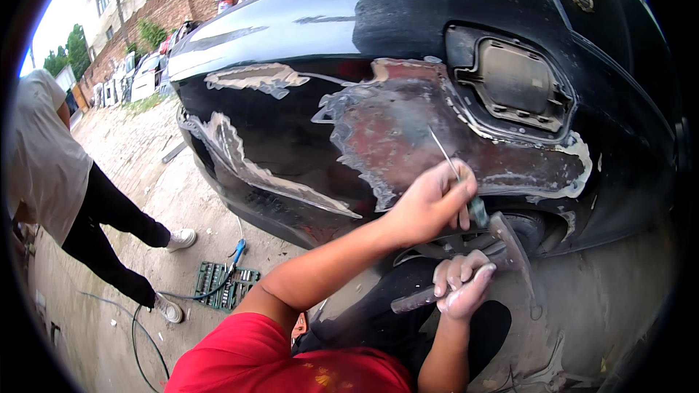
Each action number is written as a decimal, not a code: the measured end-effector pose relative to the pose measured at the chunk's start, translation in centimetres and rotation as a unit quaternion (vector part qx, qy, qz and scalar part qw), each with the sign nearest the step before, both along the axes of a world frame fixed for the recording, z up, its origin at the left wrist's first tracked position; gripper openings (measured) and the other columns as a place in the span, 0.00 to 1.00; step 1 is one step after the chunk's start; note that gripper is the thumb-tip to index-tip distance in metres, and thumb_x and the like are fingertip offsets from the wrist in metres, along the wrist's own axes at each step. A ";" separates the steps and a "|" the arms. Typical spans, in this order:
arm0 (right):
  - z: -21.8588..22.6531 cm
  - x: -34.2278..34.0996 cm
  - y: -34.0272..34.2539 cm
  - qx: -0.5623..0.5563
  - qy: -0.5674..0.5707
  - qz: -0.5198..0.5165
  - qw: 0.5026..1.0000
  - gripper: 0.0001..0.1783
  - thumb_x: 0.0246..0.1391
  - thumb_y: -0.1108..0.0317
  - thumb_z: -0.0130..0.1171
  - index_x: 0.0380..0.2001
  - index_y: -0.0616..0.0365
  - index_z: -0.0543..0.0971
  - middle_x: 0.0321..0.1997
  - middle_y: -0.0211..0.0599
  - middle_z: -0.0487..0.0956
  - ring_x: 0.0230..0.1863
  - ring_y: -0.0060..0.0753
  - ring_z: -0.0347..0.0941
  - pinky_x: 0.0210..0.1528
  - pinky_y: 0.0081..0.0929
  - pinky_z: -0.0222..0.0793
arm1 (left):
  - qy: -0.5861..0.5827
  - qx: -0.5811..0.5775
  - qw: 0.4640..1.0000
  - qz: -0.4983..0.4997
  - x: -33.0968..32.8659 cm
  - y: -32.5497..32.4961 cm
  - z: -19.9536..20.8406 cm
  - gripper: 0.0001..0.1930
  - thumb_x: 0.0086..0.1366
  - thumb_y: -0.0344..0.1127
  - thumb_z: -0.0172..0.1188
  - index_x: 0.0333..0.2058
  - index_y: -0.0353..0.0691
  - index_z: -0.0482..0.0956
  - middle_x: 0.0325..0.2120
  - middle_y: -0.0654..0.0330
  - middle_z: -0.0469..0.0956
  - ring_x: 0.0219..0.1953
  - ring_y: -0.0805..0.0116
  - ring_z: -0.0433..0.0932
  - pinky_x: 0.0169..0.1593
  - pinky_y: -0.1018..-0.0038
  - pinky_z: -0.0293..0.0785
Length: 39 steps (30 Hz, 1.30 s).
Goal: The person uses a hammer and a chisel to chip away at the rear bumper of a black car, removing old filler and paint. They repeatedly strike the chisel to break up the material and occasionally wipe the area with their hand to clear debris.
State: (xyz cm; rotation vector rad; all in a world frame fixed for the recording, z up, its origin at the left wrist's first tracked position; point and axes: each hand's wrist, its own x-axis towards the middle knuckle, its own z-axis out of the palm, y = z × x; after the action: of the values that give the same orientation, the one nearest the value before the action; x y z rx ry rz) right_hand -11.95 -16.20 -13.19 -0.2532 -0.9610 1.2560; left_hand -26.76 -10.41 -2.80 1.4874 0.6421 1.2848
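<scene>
My left hand (435, 200) is closed round a screwdriver with a green handle (478, 212). Its thin metal shaft (444, 151) points up toward the sanded reddish-brown patch (397, 120) on the dark car's side panel (291, 127). Whether the tip touches the metal, I cannot tell. Lower and to the right, my right hand (464, 284) grips a hammer by its dark handle (413, 300). The hammer's long, curved head (517, 251) stands out beyond my fingers, in front of the car's wheel. Jagged pale filler edges surround the bare patch.
Right of the patch is the fuel filler flap (515, 76) in its recess. A green socket set case (226, 284) lies on the ground at left, with a blue air tool (239, 251) and hose over it. Another person (58, 167) stands at far left.
</scene>
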 end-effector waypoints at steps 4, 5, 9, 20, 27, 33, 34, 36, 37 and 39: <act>-1.6 1.4 -0.9 0.030 -0.070 -0.068 0.995 0.33 0.65 0.36 0.58 0.29 0.57 0.65 0.14 0.25 0.60 0.09 0.17 0.58 0.12 0.17 0.54 | -0.032 -0.015 0.999 -0.013 0.6 -4.6 -6.4 0.09 0.77 0.37 0.57 0.46 0.39 0.73 0.31 0.67 0.77 0.29 0.82 0.79 0.34 0.81 0.74; -2.3 1.4 -1.0 0.033 -0.081 -0.074 0.993 0.32 0.65 0.38 0.58 0.29 0.57 0.65 0.15 0.26 0.62 0.10 0.17 0.59 0.13 0.17 0.54 | -0.065 -0.042 0.996 -0.049 0.8 -6.0 -7.5 0.08 0.78 0.36 0.57 0.46 0.38 0.73 0.31 0.67 0.78 0.30 0.81 0.79 0.35 0.81 0.74; -5.7 1.8 -1.4 -0.037 -0.146 -0.082 0.985 0.29 0.65 0.43 0.60 0.30 0.59 0.65 0.19 0.29 0.67 0.12 0.17 0.61 0.14 0.17 0.55 | -0.052 -0.031 0.997 -0.037 1.1 -9.3 -10.8 0.06 0.76 0.31 0.57 0.46 0.35 0.77 0.37 0.61 0.77 0.34 0.76 0.80 0.39 0.76 0.77; -9.8 3.3 -3.7 -0.088 -0.082 -0.014 0.993 0.25 0.64 0.47 0.65 0.35 0.55 0.66 0.15 0.25 0.64 0.09 0.19 0.61 0.12 0.20 0.56 | 0.192 0.273 0.919 0.207 -6.4 -8.8 -10.0 0.39 0.68 0.54 0.63 0.67 0.30 0.66 0.62 0.41 0.69 0.65 0.44 0.68 0.68 0.55 0.64; -11.6 4.7 -3.9 -0.117 -0.068 -0.027 0.990 0.23 0.66 0.49 0.63 0.35 0.55 0.66 0.15 0.26 0.65 0.09 0.21 0.62 0.14 0.23 0.59 | 0.408 0.342 0.678 0.506 -11.7 -4.1 -0.8 0.48 0.64 0.45 0.66 0.73 0.25 0.51 0.74 0.31 0.46 0.77 0.33 0.44 0.77 0.45 0.40; -11.9 4.2 -4.2 -0.135 -0.082 -0.020 0.987 0.20 0.68 0.53 0.60 0.34 0.55 0.65 0.16 0.27 0.65 0.10 0.21 0.62 0.14 0.23 0.60 | 0.493 0.327 0.620 0.515 -10.2 -1.0 2.4 0.50 0.66 0.51 0.63 0.73 0.23 0.48 0.76 0.32 0.43 0.79 0.37 0.39 0.78 0.47 0.33; -11.7 4.0 -4.2 -0.140 -0.081 -0.024 0.987 0.19 0.68 0.53 0.59 0.33 0.55 0.65 0.16 0.27 0.66 0.10 0.21 0.62 0.14 0.23 0.60 | 0.498 0.333 0.619 0.508 -9.5 -0.7 2.5 0.50 0.66 0.52 0.63 0.73 0.23 0.48 0.76 0.33 0.44 0.79 0.38 0.40 0.78 0.47 0.34; -11.8 4.0 -4.1 -0.145 -0.076 -0.019 0.986 0.19 0.68 0.54 0.58 0.33 0.55 0.65 0.16 0.27 0.66 0.10 0.21 0.61 0.14 0.23 0.60 | 0.499 0.342 0.636 0.479 -8.3 -0.4 2.5 0.50 0.65 0.53 0.63 0.73 0.23 0.50 0.76 0.34 0.45 0.79 0.38 0.41 0.78 0.47 0.36; -12.0 4.2 -3.9 -0.143 -0.073 -0.011 0.987 0.19 0.69 0.54 0.58 0.34 0.55 0.65 0.16 0.27 0.66 0.10 0.21 0.61 0.14 0.23 0.60 | 0.498 0.353 0.638 0.469 -7.7 -0.4 2.5 0.49 0.65 0.53 0.63 0.72 0.24 0.52 0.75 0.34 0.46 0.79 0.38 0.42 0.77 0.47 0.38; -12.3 4.7 -4.0 -0.139 -0.065 -0.001 0.988 0.18 0.69 0.54 0.57 0.34 0.55 0.66 0.16 0.27 0.66 0.10 0.21 0.60 0.14 0.22 0.59 | 0.509 0.365 0.646 0.437 -6.3 -0.3 1.9 0.48 0.64 0.52 0.64 0.72 0.27 0.55 0.75 0.37 0.49 0.79 0.41 0.45 0.77 0.48 0.40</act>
State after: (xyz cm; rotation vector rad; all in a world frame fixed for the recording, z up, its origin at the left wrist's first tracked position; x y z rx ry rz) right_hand -7.21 -20.21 -25.51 -0.5597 -0.8948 1.3846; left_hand -33.04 -10.73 -0.92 2.8251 1.9353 1.3394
